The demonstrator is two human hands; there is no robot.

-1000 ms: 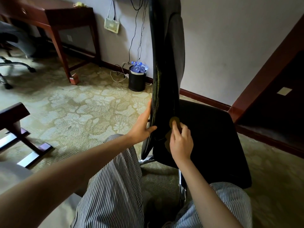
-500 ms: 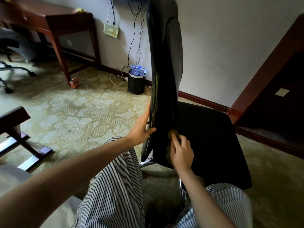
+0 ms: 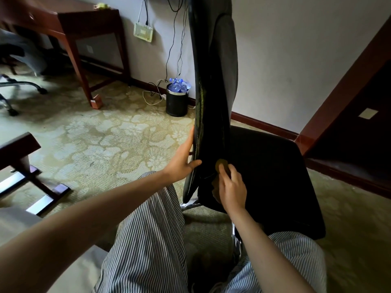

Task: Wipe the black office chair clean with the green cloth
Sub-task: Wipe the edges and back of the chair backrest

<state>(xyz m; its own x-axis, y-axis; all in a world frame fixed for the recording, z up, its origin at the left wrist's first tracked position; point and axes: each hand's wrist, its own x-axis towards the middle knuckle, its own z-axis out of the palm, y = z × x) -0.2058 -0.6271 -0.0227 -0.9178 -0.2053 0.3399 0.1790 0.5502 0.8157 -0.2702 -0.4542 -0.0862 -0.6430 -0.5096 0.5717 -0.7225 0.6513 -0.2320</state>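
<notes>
Green cloth (image 3: 221, 164): mostly buried under the right hand (image 3: 232, 189); I could see only a small olive corner at the fingertips.
Left hand (image 3: 182, 163): its fingers ran behind the backrest edge, so I could not make out their tips.
Black office chair (image 3: 264, 176): the backrest top was cut off at 12 o'clock, and the base was hidden behind striped trouser legs at 6 o'clock.
Desk (image 3: 84, 20): cropped at 10 o'clock; the yellowish item on it was too small for me to name.
Second chair (image 3: 19, 60): at 9 o'clock, blurred and cropped.
Bin (image 3: 177, 102): I could not identify its blue contents.
</notes>
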